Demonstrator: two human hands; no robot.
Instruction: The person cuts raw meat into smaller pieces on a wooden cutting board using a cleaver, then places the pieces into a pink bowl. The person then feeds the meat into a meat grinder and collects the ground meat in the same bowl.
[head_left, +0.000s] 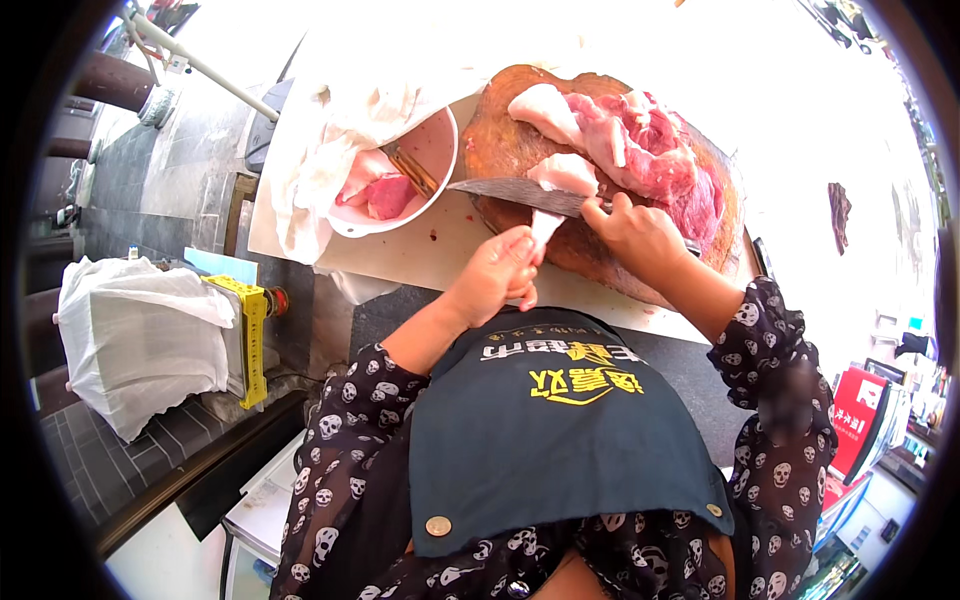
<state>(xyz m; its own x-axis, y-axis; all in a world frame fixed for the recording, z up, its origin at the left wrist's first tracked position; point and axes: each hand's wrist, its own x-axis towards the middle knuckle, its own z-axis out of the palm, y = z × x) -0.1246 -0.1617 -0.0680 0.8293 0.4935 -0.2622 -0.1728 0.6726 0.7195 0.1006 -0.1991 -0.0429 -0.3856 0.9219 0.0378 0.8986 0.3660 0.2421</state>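
Observation:
My right hand (641, 234) is closed on the handle of a broad knife (517, 193), whose blade points left over the round wooden chopping block (499, 142). My left hand (499, 274) pinches a pale strip of fat or skin (546, 227) at the block's near edge; the strip runs up to the blade. Just beyond the blade sits a pale piece of fatty meat (564, 173). A larger cut of raw pink meat (645, 146) lies at the block's right, with a thick piece of fat (544, 112) at its left end.
Left of the block stands a white bowl (451, 154) with meat pieces and a wooden handle in it. White cloth (300, 187) hangs over its left side. A dark strip (839, 217) lies far right. Lower left are a plastic-covered object (146, 330) and a yellow-framed device (255, 341).

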